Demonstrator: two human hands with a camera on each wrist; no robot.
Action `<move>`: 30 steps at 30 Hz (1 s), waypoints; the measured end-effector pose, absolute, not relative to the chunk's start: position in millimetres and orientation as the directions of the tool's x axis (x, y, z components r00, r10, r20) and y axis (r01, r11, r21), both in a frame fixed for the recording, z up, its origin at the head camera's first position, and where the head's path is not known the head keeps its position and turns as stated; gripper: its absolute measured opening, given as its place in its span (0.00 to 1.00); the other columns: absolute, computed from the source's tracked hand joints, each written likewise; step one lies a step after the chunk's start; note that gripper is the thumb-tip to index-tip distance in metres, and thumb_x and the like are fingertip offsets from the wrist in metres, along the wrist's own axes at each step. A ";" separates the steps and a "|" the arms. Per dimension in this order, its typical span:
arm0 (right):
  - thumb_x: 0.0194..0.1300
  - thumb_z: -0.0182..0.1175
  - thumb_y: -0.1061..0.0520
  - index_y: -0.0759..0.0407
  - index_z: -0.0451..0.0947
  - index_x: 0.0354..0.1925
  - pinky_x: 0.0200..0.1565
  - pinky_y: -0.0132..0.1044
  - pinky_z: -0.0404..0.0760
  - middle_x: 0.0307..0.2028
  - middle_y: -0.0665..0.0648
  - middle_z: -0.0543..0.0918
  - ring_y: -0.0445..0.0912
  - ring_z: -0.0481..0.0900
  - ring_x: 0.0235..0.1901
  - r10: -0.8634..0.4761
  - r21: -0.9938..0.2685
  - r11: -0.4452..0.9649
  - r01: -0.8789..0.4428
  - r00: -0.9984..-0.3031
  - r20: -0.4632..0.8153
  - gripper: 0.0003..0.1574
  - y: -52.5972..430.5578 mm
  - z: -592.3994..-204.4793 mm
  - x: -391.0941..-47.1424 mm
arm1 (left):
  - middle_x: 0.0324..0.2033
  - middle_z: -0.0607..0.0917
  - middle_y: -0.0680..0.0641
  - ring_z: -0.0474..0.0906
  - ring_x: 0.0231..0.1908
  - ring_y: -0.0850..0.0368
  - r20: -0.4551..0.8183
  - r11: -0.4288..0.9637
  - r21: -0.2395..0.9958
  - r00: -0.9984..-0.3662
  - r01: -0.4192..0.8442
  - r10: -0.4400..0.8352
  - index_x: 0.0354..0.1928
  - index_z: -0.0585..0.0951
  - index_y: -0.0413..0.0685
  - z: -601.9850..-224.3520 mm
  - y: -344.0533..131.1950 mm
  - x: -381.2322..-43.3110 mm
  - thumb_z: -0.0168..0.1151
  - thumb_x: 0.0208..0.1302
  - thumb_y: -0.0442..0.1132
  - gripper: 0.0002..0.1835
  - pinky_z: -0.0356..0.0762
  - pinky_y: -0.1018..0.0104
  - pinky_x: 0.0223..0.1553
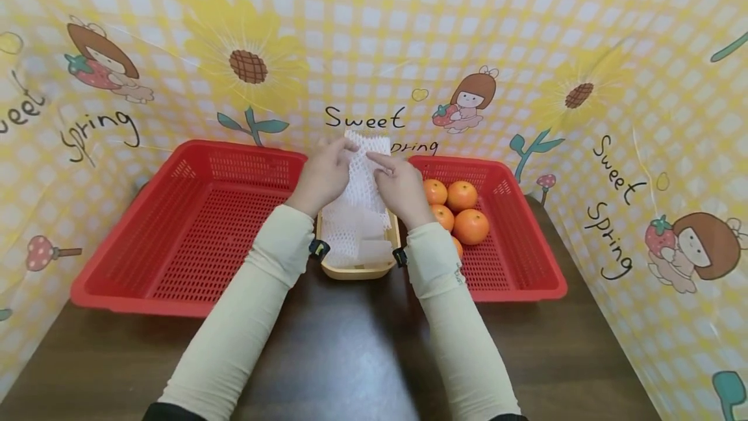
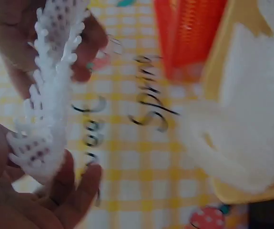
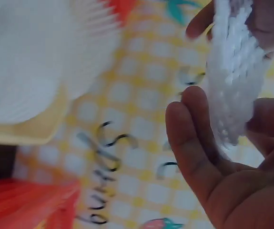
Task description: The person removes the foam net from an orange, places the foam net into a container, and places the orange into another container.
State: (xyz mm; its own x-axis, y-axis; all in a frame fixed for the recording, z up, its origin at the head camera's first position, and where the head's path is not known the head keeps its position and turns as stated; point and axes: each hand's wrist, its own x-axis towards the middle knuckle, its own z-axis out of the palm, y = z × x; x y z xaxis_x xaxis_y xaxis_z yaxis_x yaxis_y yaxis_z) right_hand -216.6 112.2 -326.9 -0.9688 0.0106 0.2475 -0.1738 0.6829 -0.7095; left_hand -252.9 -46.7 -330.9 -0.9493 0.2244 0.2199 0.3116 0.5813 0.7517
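A white foam fruit net (image 1: 367,177) is held up between both hands over the tan tray (image 1: 355,274). My left hand (image 1: 324,173) grips its left edge near the top, and the net (image 2: 51,105) appears between thumb and fingers in the left wrist view. At the opposite edge my right hand (image 1: 404,188) pinches the same net (image 3: 234,81) with thumb and fingers. More white foam nets (image 1: 345,242) lie in the tray beneath; the held net partly covers them.
On the left stands a red plastic basket (image 1: 140,307) with nothing visible inside. A second red basket (image 1: 526,291) on the right contains several oranges (image 1: 470,226), some behind my right wrist. Both stand on a dark wooden table (image 1: 350,356) against a yellow checked cloth (image 1: 362,38).
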 end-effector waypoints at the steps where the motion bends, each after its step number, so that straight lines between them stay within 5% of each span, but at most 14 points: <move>1: 0.71 0.53 0.62 0.49 0.80 0.64 0.32 0.41 0.74 0.55 0.60 0.83 0.52 0.75 0.29 0.004 -0.666 0.729 -0.156 -0.973 0.232 0.26 111.9 -333.2 -222.1 | 0.59 0.70 0.35 0.75 0.51 0.38 0.190 0.609 0.739 -0.956 0.289 0.223 0.60 0.78 0.42 -337.1 -45.3 -256.6 0.46 0.74 0.31 0.18 0.74 0.46 0.52; 5: 0.67 0.53 0.66 0.52 0.79 0.65 0.40 0.47 0.80 0.55 0.62 0.83 0.57 0.81 0.37 0.005 -0.490 0.869 -0.067 -0.990 0.143 0.29 110.6 -367.6 -239.2 | 0.65 0.69 0.31 0.68 0.64 0.36 0.055 0.741 0.630 -0.965 0.233 0.256 0.67 0.73 0.35 -366.3 -37.8 -267.9 0.48 0.69 0.29 0.24 0.66 0.43 0.63; 9: 0.69 0.56 0.62 0.53 0.82 0.60 0.46 0.49 0.82 0.52 0.61 0.85 0.58 0.84 0.46 0.032 -0.303 0.952 0.029 -0.999 0.005 0.24 107.3 -402.8 -246.8 | 0.64 0.70 0.28 0.68 0.63 0.35 -0.106 0.838 0.484 -0.934 0.251 0.341 0.67 0.72 0.32 -395.1 -28.1 -269.4 0.50 0.66 0.29 0.26 0.66 0.35 0.60; 12: 0.71 0.56 0.58 0.55 0.85 0.52 0.40 0.49 0.84 0.46 0.60 0.86 0.55 0.84 0.42 0.062 -0.184 0.980 0.074 -0.996 -0.072 0.16 102.4 -421.7 -251.5 | 0.61 0.71 0.29 0.71 0.59 0.35 -0.188 0.878 0.380 -0.905 0.290 0.381 0.63 0.74 0.34 -409.6 -23.7 -266.8 0.51 0.68 0.32 0.23 0.67 0.32 0.57; 19: 0.74 0.53 0.58 0.58 0.86 0.46 0.31 0.46 0.83 0.41 0.61 0.85 0.53 0.84 0.36 0.047 0.009 0.999 0.046 -0.997 -0.058 0.15 88.4 -440.1 -253.9 | 0.60 0.71 0.32 0.66 0.62 0.35 -0.111 0.921 0.122 -0.917 0.369 0.382 0.61 0.80 0.40 -416.8 -18.5 -260.0 0.52 0.73 0.35 0.19 0.64 0.35 0.59; 24: 0.71 0.58 0.58 0.59 0.83 0.48 0.33 0.46 0.84 0.40 0.60 0.87 0.52 0.85 0.36 -0.099 -0.025 0.995 -0.099 -0.995 -0.013 0.11 88.7 -441.0 -252.4 | 0.59 0.75 0.33 0.67 0.61 0.36 -0.110 0.898 0.103 -0.892 0.428 0.438 0.53 0.85 0.40 -415.2 -20.2 -261.7 0.50 0.72 0.35 0.16 0.62 0.37 0.63; 30: 0.71 0.57 0.56 0.61 0.60 0.76 0.52 0.48 0.79 0.62 0.62 0.78 0.52 0.79 0.51 -0.155 -0.181 0.977 -0.111 -0.957 -0.247 0.39 94.3 -424.5 -253.6 | 0.58 0.74 0.32 0.72 0.56 0.36 -0.290 0.882 0.137 -0.833 0.451 0.471 0.57 0.82 0.37 -395.1 -31.1 -259.0 0.56 0.68 0.35 0.18 0.69 0.41 0.59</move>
